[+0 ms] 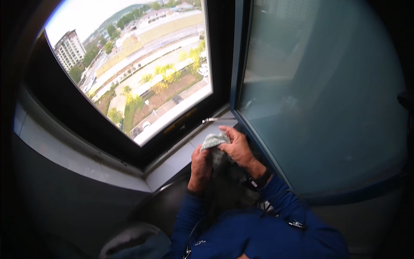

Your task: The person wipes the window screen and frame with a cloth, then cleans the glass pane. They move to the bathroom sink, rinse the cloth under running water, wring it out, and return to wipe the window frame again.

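Note:
A crumpled pale grey-green cloth (215,140) is bunched between my two hands, above the tiled window sill. My left hand (200,167) grips its left side, fingers closed on it. From the right, my right hand (238,149) pinches the cloth between thumb and fingers. Part of the cloth hangs below the fingers, where it is dim. A dark band (258,180) circles my right wrist, and both sleeves are blue.
Ahead on the left is a dark-framed window (222,47) with outdoor scenery behind it. A tinted glass sash (327,99) stands at the right. The light tiled sill (170,166) carries a small metal fitting (210,120). A dark rounded surface (159,207) lies below my hands.

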`<action>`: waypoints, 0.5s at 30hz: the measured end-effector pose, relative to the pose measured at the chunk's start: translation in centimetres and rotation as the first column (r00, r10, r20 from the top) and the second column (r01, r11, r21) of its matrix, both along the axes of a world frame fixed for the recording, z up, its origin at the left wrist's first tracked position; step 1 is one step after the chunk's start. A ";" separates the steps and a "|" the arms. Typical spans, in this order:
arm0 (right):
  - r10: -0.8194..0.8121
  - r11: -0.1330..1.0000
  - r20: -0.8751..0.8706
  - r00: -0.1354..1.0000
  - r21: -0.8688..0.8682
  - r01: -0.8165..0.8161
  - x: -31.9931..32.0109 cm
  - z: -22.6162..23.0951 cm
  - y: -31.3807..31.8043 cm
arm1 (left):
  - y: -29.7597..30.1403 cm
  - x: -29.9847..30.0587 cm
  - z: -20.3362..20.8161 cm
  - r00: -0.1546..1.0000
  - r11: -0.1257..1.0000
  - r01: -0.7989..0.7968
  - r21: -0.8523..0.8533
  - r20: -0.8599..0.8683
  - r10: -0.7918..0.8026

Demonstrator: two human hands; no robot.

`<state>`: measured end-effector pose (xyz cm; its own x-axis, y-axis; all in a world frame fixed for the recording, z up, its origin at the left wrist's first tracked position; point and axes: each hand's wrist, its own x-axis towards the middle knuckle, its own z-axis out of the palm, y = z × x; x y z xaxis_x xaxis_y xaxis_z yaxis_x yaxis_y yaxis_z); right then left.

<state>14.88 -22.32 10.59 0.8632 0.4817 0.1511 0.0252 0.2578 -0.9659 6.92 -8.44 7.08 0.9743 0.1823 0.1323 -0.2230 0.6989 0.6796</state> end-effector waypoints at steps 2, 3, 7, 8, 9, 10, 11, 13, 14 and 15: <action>0.049 0.998 -0.029 0.998 0.034 -0.048 -0.2 0.1 -0.9 | -0.7 0.5 0.0 0.999 0.997 -0.031 -0.066 0.038 0.033; 0.035 0.999 -0.013 0.999 0.000 -0.035 -0.2 0.1 -1.2 | -0.9 0.6 -0.1 0.998 0.997 -0.050 -0.060 0.029 0.052; -0.057 0.998 -0.095 0.994 0.005 0.057 -0.6 0.8 -1.8 | -2.4 -0.1 -0.7 0.960 0.988 -0.154 0.007 -0.237 0.151; -0.074 0.996 -0.127 0.989 0.048 0.081 -0.7 1.1 -2.1 | -2.9 -0.4 -1.0 0.932 0.978 -0.192 0.076 -0.296 0.206; -0.134 0.990 -0.053 0.990 0.026 0.135 -0.7 1.5 -2.2 | -3.1 -0.4 -1.1 0.865 0.922 -0.232 0.311 -0.367 0.341; -0.198 0.980 0.007 0.980 -0.005 0.198 -0.8 2.0 -2.3 | -3.6 -0.5 -1.5 0.854 0.842 -0.327 0.429 -0.248 0.458; -0.226 0.967 0.099 0.969 -0.100 0.236 -0.9 2.4 -2.5 | -3.8 -0.5 -1.8 0.845 0.831 -0.332 0.446 -0.251 0.472; -0.149 0.915 0.441 0.885 -0.279 0.293 -1.5 3.0 -2.5 | -4.2 -0.4 -2.7 0.920 0.928 -0.272 0.254 -0.213 0.328; -0.082 0.884 0.618 0.782 -0.317 0.343 -1.9 3.2 -2.4 | -4.2 -0.3 -3.3 0.974 0.985 -0.170 0.036 -0.143 0.174; 0.039 0.878 0.656 0.754 -0.383 0.287 -2.4 3.3 -2.0 | -4.1 -0.2 -3.8 0.999 0.981 -0.040 -0.190 -0.027 0.035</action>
<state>12.48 -24.28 13.90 0.7002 0.5285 0.4800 0.6635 -0.2333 -0.7109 6.77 -12.53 3.24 0.9687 0.2386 0.0691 -0.2374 0.8075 0.5399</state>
